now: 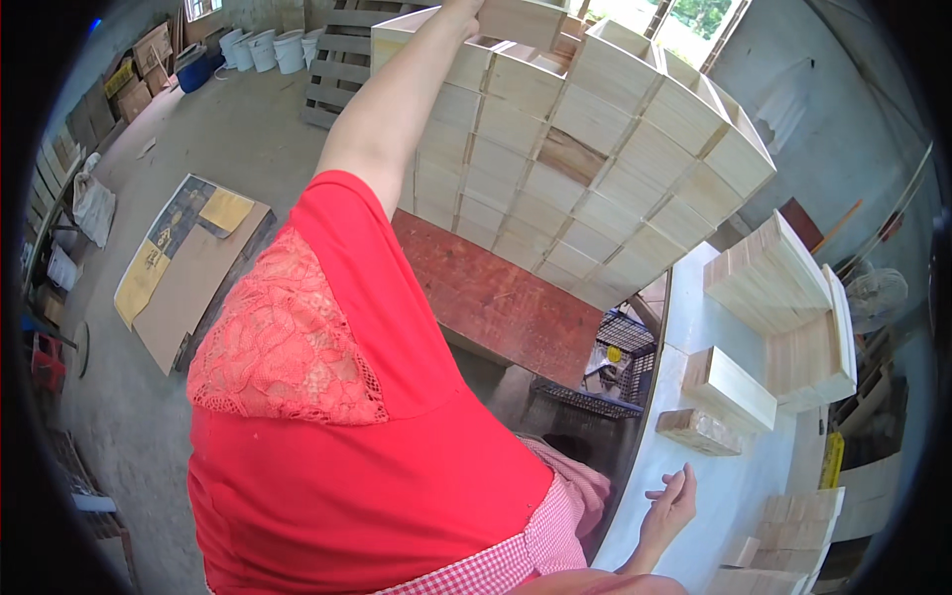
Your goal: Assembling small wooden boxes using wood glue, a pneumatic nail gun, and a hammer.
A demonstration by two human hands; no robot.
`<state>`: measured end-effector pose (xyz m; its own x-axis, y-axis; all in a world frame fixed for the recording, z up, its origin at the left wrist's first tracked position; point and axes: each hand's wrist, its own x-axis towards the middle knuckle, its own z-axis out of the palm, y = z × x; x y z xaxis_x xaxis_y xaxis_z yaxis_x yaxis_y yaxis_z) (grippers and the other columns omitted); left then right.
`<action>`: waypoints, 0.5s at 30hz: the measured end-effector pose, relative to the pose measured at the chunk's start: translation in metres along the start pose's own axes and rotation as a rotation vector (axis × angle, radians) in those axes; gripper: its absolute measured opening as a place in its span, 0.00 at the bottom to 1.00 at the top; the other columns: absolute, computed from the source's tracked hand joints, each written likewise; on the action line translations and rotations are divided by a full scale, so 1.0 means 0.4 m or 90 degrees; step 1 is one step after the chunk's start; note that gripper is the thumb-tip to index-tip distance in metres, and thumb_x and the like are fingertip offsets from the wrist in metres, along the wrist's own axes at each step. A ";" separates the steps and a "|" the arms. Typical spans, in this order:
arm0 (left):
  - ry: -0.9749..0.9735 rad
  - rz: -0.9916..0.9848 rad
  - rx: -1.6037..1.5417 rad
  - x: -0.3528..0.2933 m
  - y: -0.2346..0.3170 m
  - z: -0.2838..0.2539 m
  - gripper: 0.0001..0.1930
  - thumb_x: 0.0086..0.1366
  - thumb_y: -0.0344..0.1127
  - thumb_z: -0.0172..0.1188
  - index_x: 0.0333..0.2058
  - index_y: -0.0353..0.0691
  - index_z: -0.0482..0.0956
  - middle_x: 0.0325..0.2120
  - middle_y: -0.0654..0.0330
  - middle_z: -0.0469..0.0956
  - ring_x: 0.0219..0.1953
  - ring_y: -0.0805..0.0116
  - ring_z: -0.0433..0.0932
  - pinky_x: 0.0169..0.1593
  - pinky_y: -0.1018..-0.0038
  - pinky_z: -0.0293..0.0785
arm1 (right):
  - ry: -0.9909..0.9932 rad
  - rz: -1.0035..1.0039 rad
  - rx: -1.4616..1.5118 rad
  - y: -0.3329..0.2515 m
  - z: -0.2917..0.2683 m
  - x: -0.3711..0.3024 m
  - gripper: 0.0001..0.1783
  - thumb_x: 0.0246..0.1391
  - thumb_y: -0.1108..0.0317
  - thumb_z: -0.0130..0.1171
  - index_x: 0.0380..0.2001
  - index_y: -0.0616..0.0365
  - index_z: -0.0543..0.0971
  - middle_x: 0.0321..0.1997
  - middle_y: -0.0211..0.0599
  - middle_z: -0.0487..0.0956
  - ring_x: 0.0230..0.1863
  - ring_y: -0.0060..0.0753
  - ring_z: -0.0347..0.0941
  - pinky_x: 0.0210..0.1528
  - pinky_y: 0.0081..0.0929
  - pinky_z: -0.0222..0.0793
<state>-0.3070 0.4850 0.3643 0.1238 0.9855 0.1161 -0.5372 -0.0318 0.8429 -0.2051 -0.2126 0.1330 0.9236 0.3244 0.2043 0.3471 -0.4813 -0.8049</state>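
Observation:
My left arm stretches up to the top edge, where my left hand [466, 10] is partly cut off. It grips the end of a brownish wooden box [524, 22] on top of a tall stack of pale wooden boxes [526, 149]. Only one side of that box shows. Low on the right, my right hand [672, 503] hovers by the light-topped table [674, 342] with its fingers loosely apart and nothing in them. Closest to it are a small block-like bundle [700, 432], seemingly wrapped, and a pale wooden box [731, 388].
A reddish board [506, 297] supports the stack. More wooden pieces [769, 263] stand along the table's far side, others [798, 526] nearer. A dark plastic crate [625, 362] sits below. Flattened cardboard [193, 283] lies on the floor; white buckets [262, 52] stand at the back.

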 end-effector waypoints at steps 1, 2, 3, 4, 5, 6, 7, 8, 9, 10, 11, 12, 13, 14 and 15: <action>-0.002 -0.004 0.000 0.033 -0.032 0.005 0.16 0.61 0.36 0.55 0.44 0.34 0.81 0.42 0.51 0.80 0.43 0.61 0.79 0.48 0.65 0.75 | -0.001 0.004 0.000 0.002 0.002 0.000 0.22 0.70 0.64 0.47 0.59 0.71 0.71 0.33 0.41 0.77 0.23 0.21 0.71 0.26 0.20 0.70; -0.060 0.016 0.025 0.091 -0.069 -0.016 0.16 0.61 0.36 0.55 0.43 0.33 0.81 0.42 0.51 0.80 0.43 0.60 0.79 0.47 0.64 0.75 | -0.012 0.002 0.004 0.003 0.007 0.004 0.22 0.70 0.64 0.48 0.59 0.71 0.71 0.32 0.41 0.77 0.23 0.21 0.71 0.26 0.20 0.70; -0.119 0.036 0.049 0.148 -0.101 -0.035 0.16 0.60 0.37 0.55 0.43 0.33 0.81 0.41 0.50 0.80 0.43 0.59 0.79 0.47 0.62 0.75 | -0.019 -0.001 0.005 0.010 0.012 0.009 0.22 0.70 0.64 0.48 0.59 0.71 0.71 0.32 0.41 0.77 0.23 0.21 0.71 0.26 0.20 0.70; -0.185 0.047 0.072 0.198 -0.133 -0.031 0.16 0.60 0.38 0.55 0.42 0.33 0.81 0.41 0.50 0.80 0.42 0.58 0.79 0.46 0.60 0.75 | -0.015 -0.001 0.002 0.026 0.015 0.011 0.23 0.70 0.62 0.48 0.59 0.69 0.72 0.32 0.39 0.77 0.22 0.20 0.71 0.24 0.18 0.68; -0.187 0.041 0.072 0.222 -0.145 -0.016 0.16 0.60 0.38 0.55 0.42 0.33 0.81 0.41 0.50 0.80 0.42 0.58 0.79 0.46 0.60 0.75 | -0.009 -0.001 -0.001 0.039 0.016 0.009 0.23 0.70 0.60 0.48 0.59 0.67 0.72 0.32 0.38 0.77 0.21 0.18 0.71 0.22 0.17 0.66; -0.145 0.051 0.153 0.245 -0.157 -0.001 0.17 0.60 0.38 0.55 0.42 0.32 0.80 0.41 0.49 0.80 0.43 0.56 0.79 0.47 0.59 0.75 | -0.004 -0.002 -0.004 0.045 0.017 0.009 0.24 0.70 0.58 0.48 0.59 0.66 0.72 0.32 0.37 0.76 0.20 0.17 0.70 0.20 0.16 0.64; -0.101 0.062 0.235 0.265 -0.166 0.008 0.17 0.60 0.38 0.55 0.43 0.32 0.80 0.41 0.49 0.80 0.43 0.55 0.79 0.47 0.58 0.75 | -0.006 0.002 -0.005 0.045 0.016 0.006 0.24 0.70 0.58 0.48 0.59 0.66 0.72 0.32 0.37 0.76 0.20 0.17 0.70 0.20 0.16 0.64; -0.057 0.075 0.318 0.285 -0.169 0.013 0.18 0.60 0.38 0.55 0.43 0.31 0.80 0.41 0.48 0.80 0.43 0.54 0.79 0.47 0.57 0.75 | -0.015 0.018 -0.009 0.042 0.016 0.002 0.24 0.70 0.59 0.49 0.59 0.66 0.72 0.32 0.37 0.76 0.19 0.17 0.70 0.20 0.16 0.64; -0.054 0.075 0.321 0.304 -0.165 0.014 0.18 0.60 0.38 0.55 0.43 0.31 0.80 0.41 0.48 0.80 0.43 0.54 0.79 0.47 0.57 0.75 | -0.024 0.033 -0.012 0.039 0.016 0.000 0.24 0.70 0.59 0.49 0.60 0.65 0.72 0.32 0.37 0.77 0.19 0.18 0.71 0.20 0.16 0.65; -0.057 0.067 0.304 0.311 -0.166 0.022 0.18 0.60 0.38 0.54 0.44 0.31 0.80 0.41 0.47 0.80 0.44 0.54 0.79 0.47 0.57 0.75 | -0.031 0.052 -0.017 0.038 0.015 -0.004 0.23 0.70 0.59 0.49 0.60 0.65 0.72 0.32 0.38 0.77 0.19 0.18 0.71 0.20 0.16 0.66; -0.058 0.060 0.286 0.316 -0.166 0.026 0.19 0.60 0.38 0.54 0.45 0.30 0.79 0.42 0.47 0.80 0.45 0.53 0.79 0.47 0.56 0.75 | -0.033 0.055 -0.018 0.042 0.016 -0.005 0.23 0.70 0.59 0.49 0.60 0.65 0.72 0.32 0.38 0.77 0.19 0.18 0.71 0.20 0.16 0.66; -0.058 0.055 0.270 0.317 -0.165 0.024 0.20 0.60 0.38 0.54 0.46 0.30 0.79 0.42 0.47 0.80 0.45 0.52 0.79 0.47 0.56 0.75 | -0.044 0.056 -0.018 0.046 0.017 -0.006 0.24 0.70 0.59 0.49 0.60 0.65 0.72 0.32 0.38 0.77 0.19 0.18 0.71 0.21 0.16 0.66; -0.057 0.056 0.273 0.316 -0.161 0.019 0.20 0.60 0.38 0.54 0.46 0.30 0.79 0.42 0.47 0.80 0.45 0.52 0.79 0.47 0.56 0.75 | -0.054 0.056 -0.018 0.051 0.019 -0.008 0.24 0.70 0.59 0.49 0.60 0.65 0.72 0.32 0.38 0.77 0.19 0.19 0.71 0.21 0.17 0.67; -0.068 0.056 0.276 0.315 -0.152 0.011 0.20 0.60 0.38 0.54 0.46 0.30 0.79 0.42 0.47 0.80 0.45 0.52 0.79 0.47 0.56 0.74 | -0.065 0.055 -0.017 0.055 0.020 -0.012 0.24 0.70 0.59 0.49 0.60 0.65 0.71 0.32 0.39 0.77 0.19 0.19 0.71 0.21 0.17 0.68; -0.089 0.047 0.276 0.293 -0.166 0.029 0.20 0.60 0.38 0.54 0.46 0.30 0.79 0.43 0.47 0.80 0.45 0.53 0.79 0.47 0.56 0.74 | -0.059 0.066 -0.021 0.051 0.016 -0.022 0.24 0.70 0.59 0.49 0.60 0.65 0.71 0.32 0.39 0.77 0.19 0.19 0.71 0.21 0.17 0.68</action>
<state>-0.2473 0.6009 0.3280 0.2266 0.9468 0.2286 -0.1540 -0.1969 0.9682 -0.2071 -0.2200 0.1112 0.9361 0.3454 0.0673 0.2573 -0.5415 -0.8004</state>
